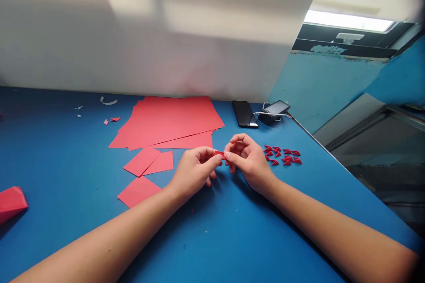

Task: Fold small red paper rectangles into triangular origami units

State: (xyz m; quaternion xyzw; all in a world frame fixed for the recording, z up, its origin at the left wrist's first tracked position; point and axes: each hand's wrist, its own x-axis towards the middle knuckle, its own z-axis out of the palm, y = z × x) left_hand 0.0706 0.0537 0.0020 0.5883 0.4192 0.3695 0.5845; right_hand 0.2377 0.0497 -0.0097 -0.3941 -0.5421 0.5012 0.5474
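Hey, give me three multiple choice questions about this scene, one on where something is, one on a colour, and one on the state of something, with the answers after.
1. Where does the black smartphone lie?
A. Right of the stack of red paper sheets
B. On that stack
C. At the table's near edge

2. What colour is the tabletop?
A. Green
B. Blue
C. White

3. What state is the small red paper piece in?
A. Lying loose on the table
B. Held between both hands
C. Stuck to the phone

Answers:
1. A, it lies beyond and right of the sheets.
2. B, blue shows around the paper.
3. B, the left hand and right hand pinch it.
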